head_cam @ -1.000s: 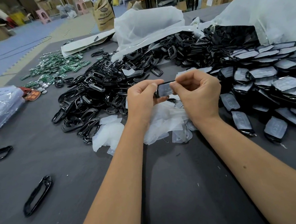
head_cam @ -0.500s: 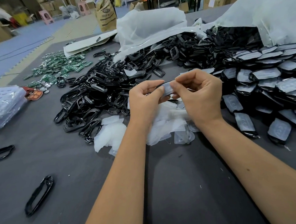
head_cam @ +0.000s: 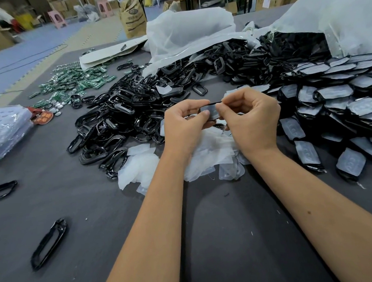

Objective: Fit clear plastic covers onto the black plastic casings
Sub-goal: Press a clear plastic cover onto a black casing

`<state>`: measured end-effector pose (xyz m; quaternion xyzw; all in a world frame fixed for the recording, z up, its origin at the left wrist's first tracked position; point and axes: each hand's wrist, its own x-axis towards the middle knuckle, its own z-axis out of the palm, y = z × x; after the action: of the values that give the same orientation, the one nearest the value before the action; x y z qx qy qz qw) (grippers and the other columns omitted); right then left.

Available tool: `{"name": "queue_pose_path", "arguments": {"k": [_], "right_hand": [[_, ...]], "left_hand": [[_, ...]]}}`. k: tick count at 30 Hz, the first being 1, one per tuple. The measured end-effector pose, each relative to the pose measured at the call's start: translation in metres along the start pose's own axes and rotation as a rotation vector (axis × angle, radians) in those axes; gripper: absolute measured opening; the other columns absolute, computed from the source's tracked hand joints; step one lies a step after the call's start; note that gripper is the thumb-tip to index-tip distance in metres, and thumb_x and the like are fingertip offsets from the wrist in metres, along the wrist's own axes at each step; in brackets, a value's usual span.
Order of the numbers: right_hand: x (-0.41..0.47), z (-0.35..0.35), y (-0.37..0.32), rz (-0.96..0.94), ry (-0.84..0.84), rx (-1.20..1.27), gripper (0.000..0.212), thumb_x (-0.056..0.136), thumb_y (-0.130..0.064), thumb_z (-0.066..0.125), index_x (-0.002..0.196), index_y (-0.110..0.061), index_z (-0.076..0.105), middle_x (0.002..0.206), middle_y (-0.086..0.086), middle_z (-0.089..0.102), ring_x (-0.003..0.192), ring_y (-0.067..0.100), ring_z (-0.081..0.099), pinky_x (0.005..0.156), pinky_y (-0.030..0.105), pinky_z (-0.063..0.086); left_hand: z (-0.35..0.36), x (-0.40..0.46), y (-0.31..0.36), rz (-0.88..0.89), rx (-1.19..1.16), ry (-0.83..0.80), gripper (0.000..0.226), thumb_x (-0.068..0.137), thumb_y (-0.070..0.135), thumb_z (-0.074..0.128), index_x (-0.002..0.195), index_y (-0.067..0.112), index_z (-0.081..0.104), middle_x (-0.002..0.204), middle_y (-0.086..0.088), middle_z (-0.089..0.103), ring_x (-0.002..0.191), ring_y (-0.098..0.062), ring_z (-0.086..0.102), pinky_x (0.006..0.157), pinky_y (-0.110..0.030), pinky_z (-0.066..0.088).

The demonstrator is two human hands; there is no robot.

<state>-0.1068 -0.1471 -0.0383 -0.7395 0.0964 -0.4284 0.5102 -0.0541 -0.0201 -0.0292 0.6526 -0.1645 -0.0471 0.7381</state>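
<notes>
Above the heap of loose clear plastic covers [head_cam: 205, 155] on the grey table [head_cam: 230, 236], the left hand [head_cam: 185, 123] and right hand [head_cam: 250, 117] each pinched an end of one small black plastic casing [head_cam: 210, 111] with a thin clear cover on it. It looked light and stiff, the film flimsy and probably slippery, best held by the rim edges

The bench [head_cam: 219, 237] is dark grey, with a heap of glossy black casings [head_cam: 123, 120] beside milky clear covers [head_cam: 139, 170]. Small circuit boards [head_cam: 72, 82] are green, the big bags [head_cam: 187, 29] white, and the far floor mat [head_cam: 18, 55] pale blue.
</notes>
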Motion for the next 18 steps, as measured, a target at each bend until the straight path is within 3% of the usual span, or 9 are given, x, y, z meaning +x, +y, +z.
{"name": "queue_pose_path", "arguments": {"k": [4,14,18], "right_hand": [[0.0002,-0.0003,-0.0014,-0.007,0.012,-0.026,0.009,0.083,-0.011,0.084,0.082,-0.012,0.074,0.074,-0.005,0.073,0.067,0.013,0.073,0.063,0.041,0.062],[-0.0012,0.0001,-0.0035,-0.058,-0.003,-0.071,0.009,0.081,-0.009,0.084,0.084,-0.011,0.076,0.078,-0.01,0.072,0.071,0.009,0.071,0.069,0.032,0.061],[-0.001,0.0002,-0.0033,-0.056,0.007,-0.085,0.009,0.082,-0.009,0.083,0.084,-0.011,0.075,0.077,-0.008,0.072,0.07,0.01,0.071,0.069,0.034,0.061]], "left_hand": [[0.0,-0.0002,0.0005,0.003,0.003,0.016,0.022,0.089,-0.013,0.066,0.1,0.003,0.075,0.098,-0.025,0.074,0.079,-0.026,0.076,0.068,-0.023,0.059],[0.0,-0.0006,0.0013,-0.01,-0.005,0.018,0.021,0.091,-0.009,0.065,0.095,0.01,0.075,0.096,-0.024,0.075,0.082,-0.029,0.077,0.069,-0.025,0.058],[0.0008,-0.0004,0.0008,-0.001,0.018,0.025,0.023,0.09,-0.01,0.067,0.094,0.011,0.076,0.099,-0.024,0.075,0.085,-0.033,0.077,0.068,-0.024,0.059]]}}
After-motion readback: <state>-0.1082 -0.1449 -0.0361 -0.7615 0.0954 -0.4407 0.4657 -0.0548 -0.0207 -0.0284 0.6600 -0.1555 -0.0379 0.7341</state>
